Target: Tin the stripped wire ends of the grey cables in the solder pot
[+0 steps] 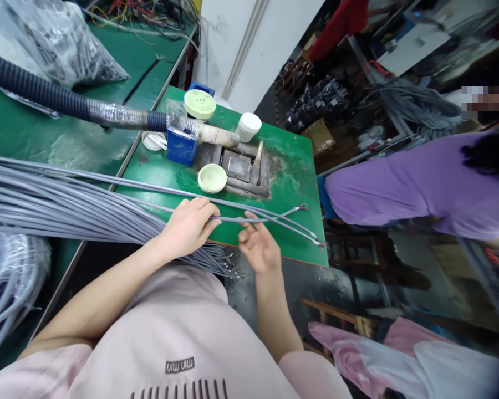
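A thin grey cable (228, 219) lies between the fingers of my left hand (189, 227), which is closed around it above the front of the green table (291, 160). My right hand (260, 246) is palm up by the same cable farther right, its fingers loosely bent and apart; some touch or nearly touch the cable. Stripped ends with reddish wires (301, 207) show at its tip. Two more grey cables (283, 223) cross it, ending near the table corner. A thick bundle of grey cables (66, 202) stretches left under my left forearm, and its cut ends (222, 260) hang below the table edge.
Beyond the cables stand a square metal-framed pot (239, 166), a pale green dish (212, 178), a round green tin (200, 103), a white cup (249, 126) and a blue box (181, 147). A corrugated hose (45, 83) reaches over the pot. A person in purple (399, 183) is at right.
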Motion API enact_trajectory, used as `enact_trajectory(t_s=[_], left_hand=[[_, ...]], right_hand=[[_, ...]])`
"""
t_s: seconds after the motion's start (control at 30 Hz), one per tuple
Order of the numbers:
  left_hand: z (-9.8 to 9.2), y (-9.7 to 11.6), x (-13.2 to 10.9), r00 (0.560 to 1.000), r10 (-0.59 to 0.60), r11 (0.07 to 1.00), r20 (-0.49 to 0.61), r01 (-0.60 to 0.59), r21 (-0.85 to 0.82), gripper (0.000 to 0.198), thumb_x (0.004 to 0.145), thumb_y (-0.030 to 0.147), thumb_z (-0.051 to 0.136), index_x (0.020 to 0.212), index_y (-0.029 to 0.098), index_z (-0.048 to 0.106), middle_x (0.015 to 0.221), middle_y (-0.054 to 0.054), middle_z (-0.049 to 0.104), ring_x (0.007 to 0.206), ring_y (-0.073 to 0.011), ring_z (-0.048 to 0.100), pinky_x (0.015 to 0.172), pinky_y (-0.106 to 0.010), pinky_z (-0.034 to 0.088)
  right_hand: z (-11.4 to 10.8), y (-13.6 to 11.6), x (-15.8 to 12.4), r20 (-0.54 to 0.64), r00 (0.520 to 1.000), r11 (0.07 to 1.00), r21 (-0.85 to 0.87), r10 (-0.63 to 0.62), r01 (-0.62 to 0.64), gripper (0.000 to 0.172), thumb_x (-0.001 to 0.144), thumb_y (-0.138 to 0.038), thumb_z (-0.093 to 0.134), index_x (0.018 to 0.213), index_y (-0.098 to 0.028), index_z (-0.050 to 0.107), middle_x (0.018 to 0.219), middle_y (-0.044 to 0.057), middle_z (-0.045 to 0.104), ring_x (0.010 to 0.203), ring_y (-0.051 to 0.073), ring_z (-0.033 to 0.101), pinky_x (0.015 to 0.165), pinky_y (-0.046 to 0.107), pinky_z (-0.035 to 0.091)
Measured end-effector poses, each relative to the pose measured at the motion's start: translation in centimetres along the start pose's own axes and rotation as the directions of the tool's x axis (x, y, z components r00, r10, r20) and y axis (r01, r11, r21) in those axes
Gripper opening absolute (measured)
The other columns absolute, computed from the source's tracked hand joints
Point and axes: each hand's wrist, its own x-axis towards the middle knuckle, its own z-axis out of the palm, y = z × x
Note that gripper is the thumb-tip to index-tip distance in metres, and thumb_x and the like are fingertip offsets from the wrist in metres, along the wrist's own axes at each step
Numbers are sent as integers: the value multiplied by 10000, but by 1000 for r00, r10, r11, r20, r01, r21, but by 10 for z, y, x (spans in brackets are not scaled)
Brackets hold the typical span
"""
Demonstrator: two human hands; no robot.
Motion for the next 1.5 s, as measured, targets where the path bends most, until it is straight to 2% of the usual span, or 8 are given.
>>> enact_trajectory(t_s=[0.13, 0.3, 0.4, 0.53, 0.73, 0.93, 1.37, 1.5], left_hand=[[-6, 2, -10, 999, -14, 994, -29, 11, -110, 202, 947, 305, 435, 927, 174, 587, 855, -41, 603, 812, -185, 557, 701, -318, 371], [3, -3, -14, 999, -9, 994, 38, 13, -106, 224, 936, 310, 462, 924, 173, 639, 844, -49, 621, 796, -188, 572, 708, -323, 398], [7, -2, -14, 988, 29, 984, 153, -1, -178, 231, 913, 342, 514, 992, 186, 665, 878, -57, 643, 846, -199, 590, 740, -331, 426], [8, 8, -13, 989, -4, 868, 151, 78, -491, 264, 876, 337, 576, 1057, 170, 671, 892, -61, 655, 868, -185, 606, 772, -315, 470], [13, 14, -12, 946, -281, 478, 163, 285, -831, 162, 781, 302, 672, 856, 163, 705, 792, -32, 672, 712, -135, 608, 672, -268, 483], [17, 11, -15, 854, -515, 185, 70, 190, -964, 224, 647, 320, 788, 743, 168, 653, 696, 4, 657, 626, -103, 581, 614, -237, 489], [20, 9, -13, 761, -635, 336, -134, 116, -935, 178, 703, 325, 756, 748, 171, 679, 690, -2, 674, 637, -107, 592, 619, -236, 490], [21, 10, -16, 805, -503, 594, -316, 56, -803, 111, 747, 304, 729, 743, 195, 707, 697, -15, 700, 657, -142, 615, 650, -297, 503]], right_hand=[[-22, -41, 13, -186, 925, 938, 42, -332, 345, 111, 787, -342, 608, 849, -267, 661, 841, -22, 673, 478, 49, 429, 388, 148, 341], [-50, -80, -12, -307, 700, 764, -276, -645, 584, 199, 789, -373, 621, 974, -307, 657, 668, -75, 594, 366, 31, 295, 366, 160, 292], [-42, -76, -40, -233, 798, 804, -398, -555, 443, 286, 817, -423, 598, 1031, -246, 666, 521, -78, 520, 312, 40, 280, 338, 188, 272], [-12, -54, -62, -44, 982, 781, -613, -184, 119, 317, 859, -391, 562, 1007, -146, 699, 457, -35, 519, 357, 71, 363, 365, 206, 263], [23, -35, -53, 144, 988, 669, -740, 60, 67, 339, 865, -399, 540, 975, -130, 714, 453, -40, 499, 419, 85, 434, 453, 216, 354], [35, -27, -46, 183, 980, 636, -766, 78, 93, 276, 854, -360, 557, 932, -144, 710, 460, -47, 500, 399, 79, 440, 422, 204, 339], [43, -25, -41, 193, 979, 599, -793, 68, 115, 252, 851, -340, 554, 903, -149, 711, 473, -40, 512, 417, 86, 452, 431, 207, 348], [44, -27, -32, 174, 981, 697, -715, 88, 64, 341, 830, -380, 596, 1070, -151, 679, 550, -23, 586, 490, 97, 523, 496, 214, 413]])
